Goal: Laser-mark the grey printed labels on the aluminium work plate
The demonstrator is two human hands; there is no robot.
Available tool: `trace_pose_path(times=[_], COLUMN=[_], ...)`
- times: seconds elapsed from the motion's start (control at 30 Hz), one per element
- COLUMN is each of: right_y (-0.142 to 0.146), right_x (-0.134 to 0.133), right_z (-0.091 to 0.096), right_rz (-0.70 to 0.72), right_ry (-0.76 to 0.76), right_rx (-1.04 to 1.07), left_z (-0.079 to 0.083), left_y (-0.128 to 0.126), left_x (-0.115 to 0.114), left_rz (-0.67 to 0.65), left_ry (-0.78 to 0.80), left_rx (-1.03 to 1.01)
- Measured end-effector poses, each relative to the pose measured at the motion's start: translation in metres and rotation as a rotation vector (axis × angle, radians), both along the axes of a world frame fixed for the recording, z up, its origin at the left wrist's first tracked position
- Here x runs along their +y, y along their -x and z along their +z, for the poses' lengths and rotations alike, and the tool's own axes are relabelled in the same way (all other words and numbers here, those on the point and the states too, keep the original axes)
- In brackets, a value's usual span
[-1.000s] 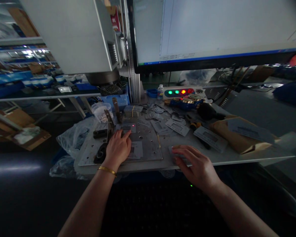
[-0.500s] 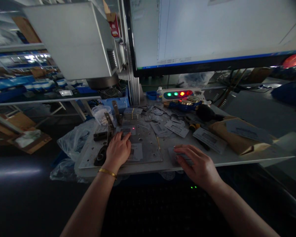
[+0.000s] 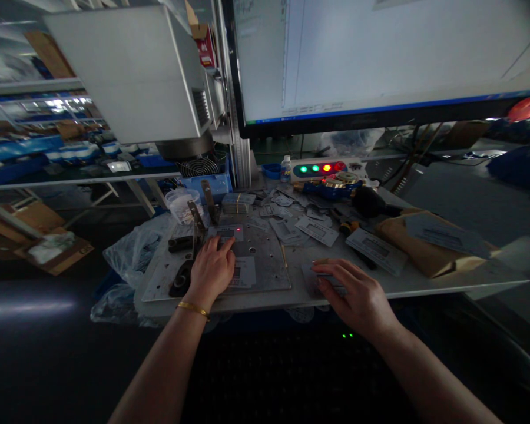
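Observation:
My left hand (image 3: pixel 214 265) lies on the metal fixture plate (image 3: pixel 269 271) with its fingers stretched out. Its fingertips touch a thin grey label plate (image 3: pixel 237 232) with a dark window, and a small red light dot shows on that plate. Another label plate (image 3: pixel 247 272) lies beside the hand, partly under it. At the bench's front edge, my right hand (image 3: pixel 355 297) curls its thumb and fingers around grey label plates (image 3: pixel 308 278). The hand covers most of them, so I cannot tell how many there are.
Loose label plates (image 3: pixel 317 230) are scattered behind the hands. Metal uprights (image 3: pixel 195 215) and a clear tub (image 3: pixel 183 206) stand at left. A paper-wrapped pack (image 3: pixel 424 247) lies at right. A grey machine head (image 3: pixel 128 76) and a monitor (image 3: pixel 380 59) hang above; a dark keyboard (image 3: pixel 291 371) sits below.

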State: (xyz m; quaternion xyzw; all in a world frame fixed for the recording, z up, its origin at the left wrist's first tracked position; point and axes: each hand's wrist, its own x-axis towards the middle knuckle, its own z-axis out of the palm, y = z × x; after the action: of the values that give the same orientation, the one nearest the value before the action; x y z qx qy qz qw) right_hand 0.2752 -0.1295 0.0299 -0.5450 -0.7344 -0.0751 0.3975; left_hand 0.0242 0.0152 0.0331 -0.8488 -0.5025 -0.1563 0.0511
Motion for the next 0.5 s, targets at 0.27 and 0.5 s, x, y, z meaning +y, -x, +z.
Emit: trace_pose_path(times=[0.27, 0.5], right_y=[-0.0006, -0.0004], right_x=[-0.0004, -0.0003], right_z=[-0.0005, 0.0002], right_rz=[-0.008, -0.001], right_ry=[0.011, 0.0], right_rx=[0.004, 0.01], left_z=[0.0033, 0.0031], left_y=[-0.001, -0.0012], left_x=[-0.002, -0.0008], left_rz=[0.011, 0.004], left_ry=[0.036, 0.047], left_rx=[0.001, 0.017])
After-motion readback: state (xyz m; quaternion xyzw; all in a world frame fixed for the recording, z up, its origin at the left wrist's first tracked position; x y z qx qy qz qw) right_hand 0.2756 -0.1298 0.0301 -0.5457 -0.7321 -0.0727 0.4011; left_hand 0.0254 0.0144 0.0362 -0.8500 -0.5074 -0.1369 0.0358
